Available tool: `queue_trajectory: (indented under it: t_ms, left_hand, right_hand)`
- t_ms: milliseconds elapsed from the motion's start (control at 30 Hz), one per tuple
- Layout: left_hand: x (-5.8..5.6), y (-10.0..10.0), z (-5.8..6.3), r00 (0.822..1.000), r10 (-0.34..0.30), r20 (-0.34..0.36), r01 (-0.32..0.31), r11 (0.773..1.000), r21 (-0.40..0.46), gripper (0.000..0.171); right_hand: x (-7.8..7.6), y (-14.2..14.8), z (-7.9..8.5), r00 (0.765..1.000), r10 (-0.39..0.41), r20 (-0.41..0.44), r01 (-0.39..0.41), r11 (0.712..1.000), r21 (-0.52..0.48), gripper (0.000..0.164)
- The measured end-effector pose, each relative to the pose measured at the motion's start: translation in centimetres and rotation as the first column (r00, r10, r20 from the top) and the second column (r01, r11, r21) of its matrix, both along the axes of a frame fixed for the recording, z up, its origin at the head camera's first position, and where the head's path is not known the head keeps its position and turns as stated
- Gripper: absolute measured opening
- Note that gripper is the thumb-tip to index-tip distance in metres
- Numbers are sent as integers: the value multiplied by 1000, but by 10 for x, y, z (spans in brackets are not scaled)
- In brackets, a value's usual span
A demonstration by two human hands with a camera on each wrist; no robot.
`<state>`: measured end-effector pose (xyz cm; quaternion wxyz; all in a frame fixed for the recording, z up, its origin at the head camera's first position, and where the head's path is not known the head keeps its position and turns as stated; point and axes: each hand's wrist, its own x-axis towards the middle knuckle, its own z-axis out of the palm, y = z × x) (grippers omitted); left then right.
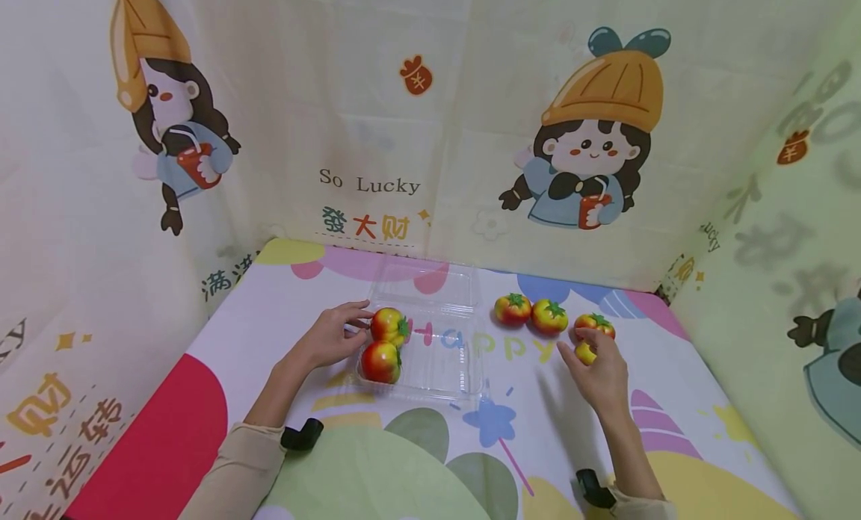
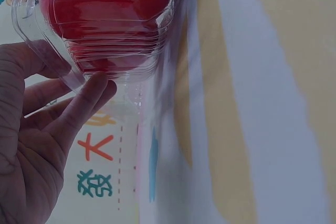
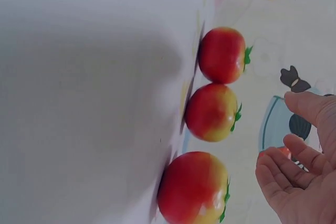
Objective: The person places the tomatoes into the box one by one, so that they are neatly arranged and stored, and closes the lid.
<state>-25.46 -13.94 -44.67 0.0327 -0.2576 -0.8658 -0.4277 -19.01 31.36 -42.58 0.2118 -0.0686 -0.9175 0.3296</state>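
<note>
A clear plastic clamshell box [image 1: 433, 382] lies with its lid [image 1: 425, 285] folded back. At its left side sit two red-yellow tomatoes [image 1: 380, 362], also seen as a red tomato [image 2: 115, 3] through the ribbed wall in the left wrist view. My left hand [image 1: 336, 335] holds the box's left edge, fingers and thumb at the rim. Over two more tomatoes [image 1: 595, 323] at the right, my right hand [image 1: 601, 370] hovers with fingers loosely bent, partly covering the nearer one. Nothing is in that hand; several tomatoes [image 3: 214, 112] stand apart from it in the right wrist view.
Two tomatoes [image 1: 549, 317] sit side by side between the box and my right hand. A printed cloth [image 1: 377, 468] covers the table. Patterned fabric walls [image 1: 471, 116] rise at the back and both sides.
</note>
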Motion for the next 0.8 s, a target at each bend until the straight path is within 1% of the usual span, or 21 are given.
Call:
queue_trajectory:
  t_ms: [167,500,800]
  left_hand:
    - [0,0,-1,1000,9,7,-9,1000,-3,39]
    - [-1,1,-2,1000,18,11,-18,1000,-10,39]
    - [-1,1,-3,1000,23,14,-22,1000,-12,39]
  right_hand:
    - [-1,6,0,1000,-16,27,16,1000,2,53]
    - [-1,19,-4,994,-39,100,40,999,-11,56]
    - [-3,28,-6,994,-48,102,48,999,1,59]
